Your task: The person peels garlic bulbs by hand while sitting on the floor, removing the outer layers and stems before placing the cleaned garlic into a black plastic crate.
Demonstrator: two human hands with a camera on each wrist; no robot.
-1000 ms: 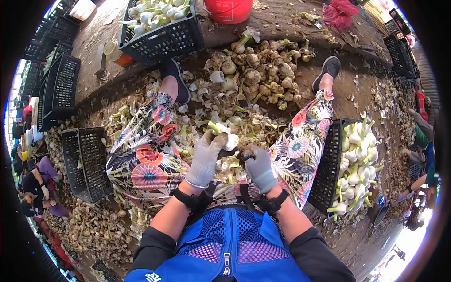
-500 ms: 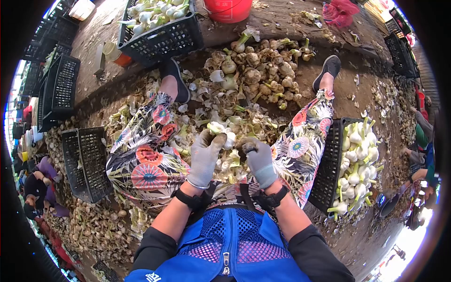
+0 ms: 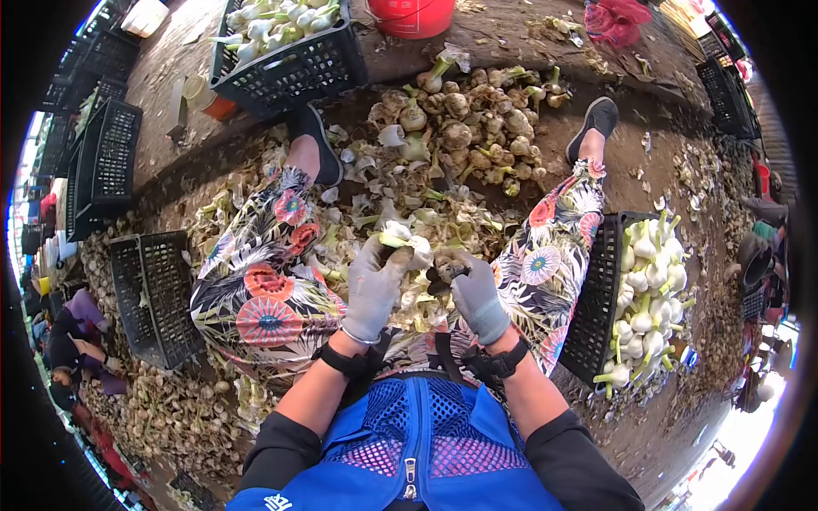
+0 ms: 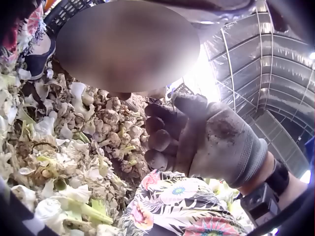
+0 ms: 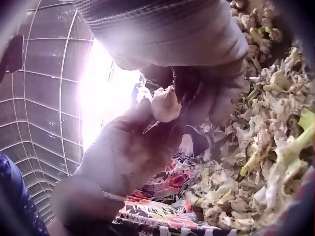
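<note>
Pale grey, soiled gloves cover both hands, which meet above the litter between the knees. A white garlic bulb [image 3: 421,248] with a short green stem is gripped by my left hand [image 3: 372,288], thumb on top. Close at the bulb's right side is my right hand [image 3: 473,292], fingers curled. In the right wrist view the peeled bulb [image 5: 166,104] shows between the hands, with a thin blade-like edge [image 5: 149,127] beside it. The left wrist view shows my right hand [image 4: 206,132] with its fingers folded and thumb laid over; most of what it holds is hidden.
Unpeeled garlic [image 3: 486,128] is heaped between the feet, with skins [image 3: 383,196] nearer. A crate of white garlic [image 3: 596,289] stands by the right leg, another crate [image 3: 294,81] ahead. An empty crate [image 3: 153,294] is left; a red bucket [image 3: 411,17] stands ahead.
My right hand has shifted slightly up and left, bringing its fingers close to the bulb. The bulb has turned a little in my left hand. A person at far right has changed position.
</note>
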